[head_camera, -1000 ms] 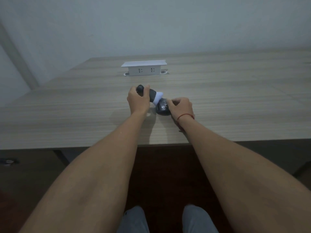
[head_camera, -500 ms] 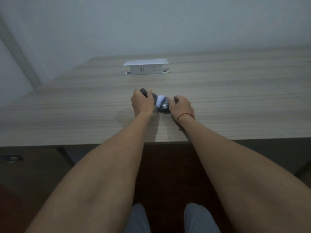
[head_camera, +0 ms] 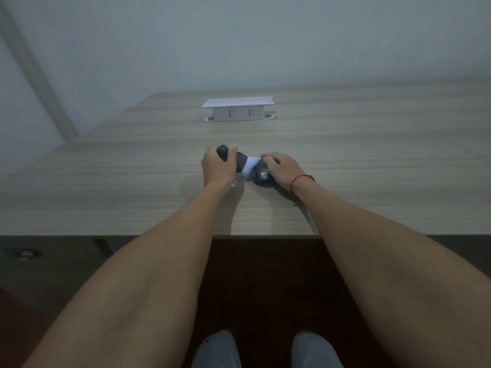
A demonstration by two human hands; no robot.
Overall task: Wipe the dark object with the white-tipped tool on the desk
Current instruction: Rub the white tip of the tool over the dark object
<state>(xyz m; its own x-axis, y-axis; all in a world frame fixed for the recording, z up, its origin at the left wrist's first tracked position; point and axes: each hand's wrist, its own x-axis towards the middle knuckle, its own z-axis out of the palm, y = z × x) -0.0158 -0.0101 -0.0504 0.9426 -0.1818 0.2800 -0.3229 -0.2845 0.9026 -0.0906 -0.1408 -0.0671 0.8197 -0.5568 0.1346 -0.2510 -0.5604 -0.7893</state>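
Left hand [head_camera: 218,168] clamped on tool [head_camera: 241,162], white tip [head_camera: 249,168] against dark object [head_camera: 261,177] pinned mid-desk [head_camera: 372,160] under right hand [head_camera: 281,170]; likely to skid left if hold slackens.

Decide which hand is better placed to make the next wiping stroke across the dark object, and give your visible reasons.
Left. The left hand already holds the white-tipped tool by its dark handle, tip against the dark object. The right hand rests on that object, steadying it on the desk.
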